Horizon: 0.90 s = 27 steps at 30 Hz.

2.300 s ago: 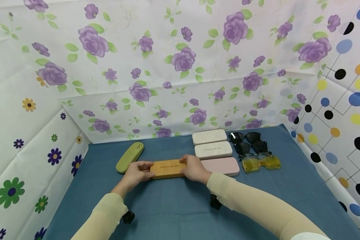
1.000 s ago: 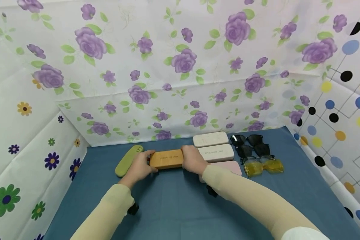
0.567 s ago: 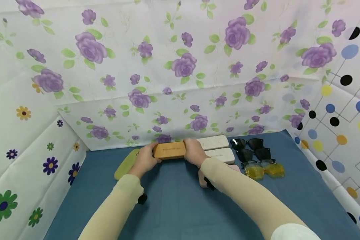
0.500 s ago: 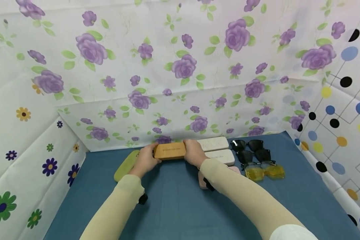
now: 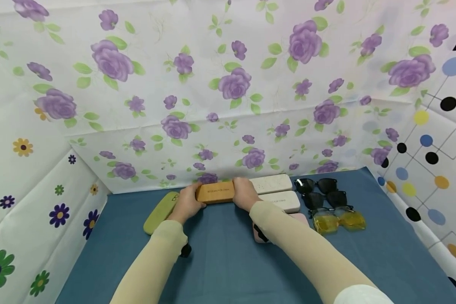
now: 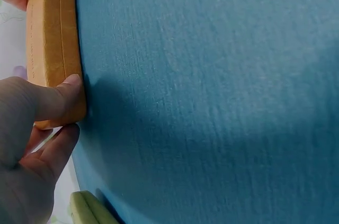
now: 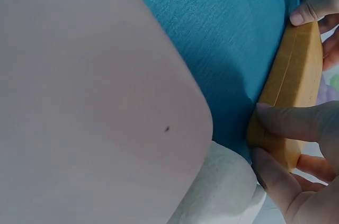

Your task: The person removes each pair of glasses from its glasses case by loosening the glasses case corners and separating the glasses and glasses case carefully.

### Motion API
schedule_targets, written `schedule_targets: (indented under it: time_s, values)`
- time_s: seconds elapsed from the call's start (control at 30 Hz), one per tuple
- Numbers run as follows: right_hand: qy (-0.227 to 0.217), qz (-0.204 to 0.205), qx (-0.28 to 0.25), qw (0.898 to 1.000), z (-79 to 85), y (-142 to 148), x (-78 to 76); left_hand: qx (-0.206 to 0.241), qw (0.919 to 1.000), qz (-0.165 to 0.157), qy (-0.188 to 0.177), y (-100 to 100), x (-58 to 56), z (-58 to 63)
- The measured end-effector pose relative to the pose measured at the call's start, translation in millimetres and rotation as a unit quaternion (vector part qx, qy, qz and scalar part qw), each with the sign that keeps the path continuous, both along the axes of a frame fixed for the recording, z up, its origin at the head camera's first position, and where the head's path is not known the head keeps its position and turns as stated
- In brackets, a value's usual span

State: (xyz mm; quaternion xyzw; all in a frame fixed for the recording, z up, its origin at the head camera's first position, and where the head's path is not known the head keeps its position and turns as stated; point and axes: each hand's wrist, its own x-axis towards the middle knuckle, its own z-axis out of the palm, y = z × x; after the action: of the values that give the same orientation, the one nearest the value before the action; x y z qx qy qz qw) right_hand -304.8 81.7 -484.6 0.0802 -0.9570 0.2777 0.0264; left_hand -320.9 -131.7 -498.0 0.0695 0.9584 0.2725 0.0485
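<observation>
An orange-yellow glasses case (image 5: 215, 192) with small print on its lid lies at the back of the blue cloth, near the flowered wall. At its left end my left hand (image 5: 188, 202) grips it, thumb on the front side, as the left wrist view shows. My right hand (image 5: 245, 193) grips the right end, its thumb (image 7: 288, 121) on the front side and the other fingers around the end. Left of the left hand lies a green glasses case (image 5: 160, 213), tilted. Right of the right hand are a speckled white case (image 5: 272, 184) and a plain white case (image 5: 283, 201).
A pink glasses case (image 5: 299, 218) lies partly under the right forearm. To the right, two dark sunglasses (image 5: 324, 199) and yellow-lensed glasses (image 5: 339, 221) lie in a column. Patterned cloth walls (image 5: 213, 84) close off the back and both sides; blue cloth (image 5: 220, 261) covers the front.
Both hands have carried the orange-yellow case away from me, from the middle of the cloth to the back, level with the speckled white case. In the last half second it has barely moved.
</observation>
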Motion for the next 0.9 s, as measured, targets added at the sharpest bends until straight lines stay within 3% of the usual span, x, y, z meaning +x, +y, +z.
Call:
schedule_targets:
  time_s: [0.13,0.57,0.9]
  values:
    - [-0.010,-0.004,0.010,1.000,-1.1,-1,-2.7,-0.005,1.0000,0.001,0.005,1,-2.8,1.3]
    - [-0.066,0.014,0.074,0.995,0.1,-5,-6.4,-0.014,0.9993,0.005,-0.034,7,-6.1,0.4]
    - [-0.060,0.017,0.095,0.994,-5.9,-9,-13.2,-0.039,0.9982,-0.001,-0.046,9,-7.9,2.7]
